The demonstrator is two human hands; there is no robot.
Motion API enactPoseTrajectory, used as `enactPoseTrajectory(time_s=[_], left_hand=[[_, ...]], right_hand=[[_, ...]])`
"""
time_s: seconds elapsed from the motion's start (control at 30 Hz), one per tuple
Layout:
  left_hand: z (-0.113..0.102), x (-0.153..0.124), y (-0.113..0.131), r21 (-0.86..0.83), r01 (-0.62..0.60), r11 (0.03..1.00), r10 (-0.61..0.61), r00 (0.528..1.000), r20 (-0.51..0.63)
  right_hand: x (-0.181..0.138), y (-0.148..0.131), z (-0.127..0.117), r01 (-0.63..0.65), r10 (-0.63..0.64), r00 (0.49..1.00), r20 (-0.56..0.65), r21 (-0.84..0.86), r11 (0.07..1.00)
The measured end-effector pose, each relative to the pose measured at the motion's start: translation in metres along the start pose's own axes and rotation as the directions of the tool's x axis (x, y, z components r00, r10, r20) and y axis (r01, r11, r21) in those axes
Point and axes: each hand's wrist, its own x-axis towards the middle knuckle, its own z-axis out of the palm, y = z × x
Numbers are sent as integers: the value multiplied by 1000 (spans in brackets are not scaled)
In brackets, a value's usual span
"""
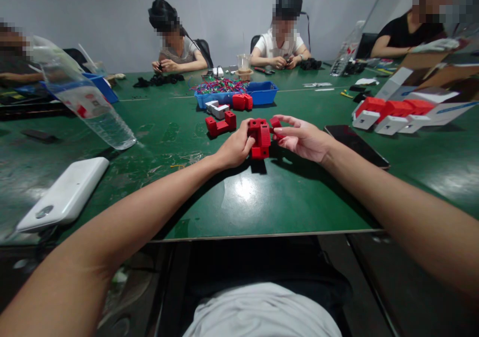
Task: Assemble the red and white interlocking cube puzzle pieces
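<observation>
Open table [262, 202] nearside; bracket [220, 125], phone [355, 145] flanking red block [261, 138]

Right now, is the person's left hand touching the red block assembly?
Touching. The head view shows the left hand gripping the left side of the red block assembly, no gap; the right hand pinches a small red piece beside it.

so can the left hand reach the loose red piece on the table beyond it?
Probably yes: the red piece lies just beyond the left hand, bare table between, but that hand grips the red block now.
</observation>
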Motion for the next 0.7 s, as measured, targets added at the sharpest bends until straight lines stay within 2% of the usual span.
enactPoseTrajectory(time_s=[0.3, 0.5, 0.7], left_hand=[[1, 0, -3, 3, -30, 1000, 30, 1000, -8], [1, 0, -4, -2, -32, 999, 32, 999, -12], [2, -1, -7, -24, -29, 999, 28, 1000, -14]], right_hand=[[0, -1, 2, -86, 87, 996, 30, -51, 995], [1, -6, 3, -190, 189, 982, -19, -74, 979], [1, -6, 5, -211, 211, 977, -21, -44, 976]])
